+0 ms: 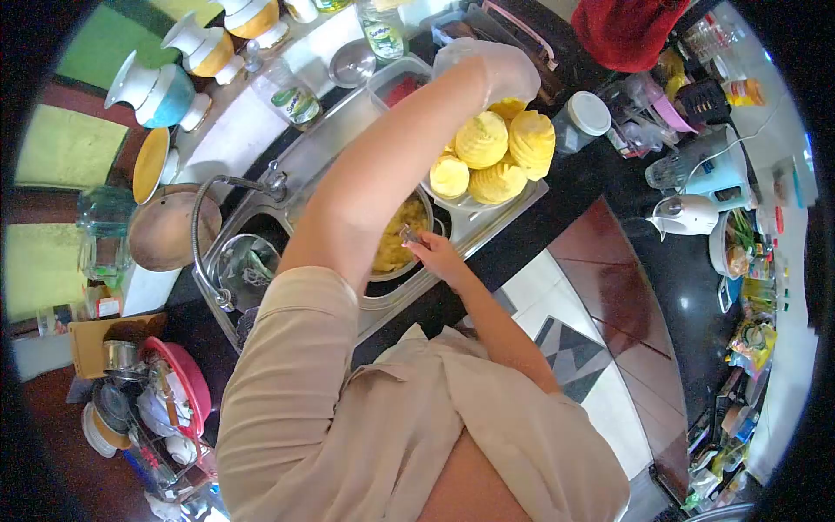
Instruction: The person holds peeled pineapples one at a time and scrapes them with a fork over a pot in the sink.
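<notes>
Peeled yellow pineapples (497, 157) with spiral grooves stand grouped in a tray at the sink's right end. Just above them is my left hand (500, 71), in a clear plastic glove, reaching across the sink; its fingers are not distinguishable. A round metal pot (424, 207) with yellow pieces (396, 248) in it sits in the sink, partly covered by my left forearm. Over the pot's right side, my bare right hand (435, 257) is closed on a small shiny tool (409, 233), whose exact kind is unclear.
A curved faucet (204, 209) rises at the left basin, which holds a clear bowl (246, 261). Soap bottles (296, 103) and vases (161, 96) line the back. A lidded container (587, 117) stands right of the pineapples. A kettle (687, 213) is on the right counter.
</notes>
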The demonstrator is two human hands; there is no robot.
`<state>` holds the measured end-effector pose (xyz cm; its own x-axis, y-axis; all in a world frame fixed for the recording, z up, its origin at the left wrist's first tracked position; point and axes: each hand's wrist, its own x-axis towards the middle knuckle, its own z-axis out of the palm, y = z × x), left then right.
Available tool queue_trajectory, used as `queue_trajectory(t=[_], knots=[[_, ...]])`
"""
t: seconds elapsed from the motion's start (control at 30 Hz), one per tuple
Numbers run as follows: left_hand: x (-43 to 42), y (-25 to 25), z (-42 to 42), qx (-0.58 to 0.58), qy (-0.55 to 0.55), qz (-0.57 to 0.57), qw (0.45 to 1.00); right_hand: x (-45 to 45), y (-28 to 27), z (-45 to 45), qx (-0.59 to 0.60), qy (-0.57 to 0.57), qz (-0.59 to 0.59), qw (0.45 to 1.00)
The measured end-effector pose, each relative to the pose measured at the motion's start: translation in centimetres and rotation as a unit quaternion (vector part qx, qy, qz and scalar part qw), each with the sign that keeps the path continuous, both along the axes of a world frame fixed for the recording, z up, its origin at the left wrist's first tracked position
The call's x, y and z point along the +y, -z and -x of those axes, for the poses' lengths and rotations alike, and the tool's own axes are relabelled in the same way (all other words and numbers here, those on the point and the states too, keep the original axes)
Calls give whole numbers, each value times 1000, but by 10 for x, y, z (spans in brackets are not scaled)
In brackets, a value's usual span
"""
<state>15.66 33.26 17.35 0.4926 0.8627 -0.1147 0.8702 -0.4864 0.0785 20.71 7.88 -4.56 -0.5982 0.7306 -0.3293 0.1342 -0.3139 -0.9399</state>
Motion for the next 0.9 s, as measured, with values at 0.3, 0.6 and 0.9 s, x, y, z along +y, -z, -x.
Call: queue_trajectory(t=[0.3, 0.6, 0.9], knots=[[21, 16, -12, -13, -174, 130, 976, 5, -2, -5, -2, 24, 84, 996], [-16, 11, 74, -268, 112, -111, 950, 7, -5, -5, -30, 28, 101, 994], [-230, 67, 176, -746, -253, 144, 599, 24, -11, -2, -40, -12, 154, 987]])
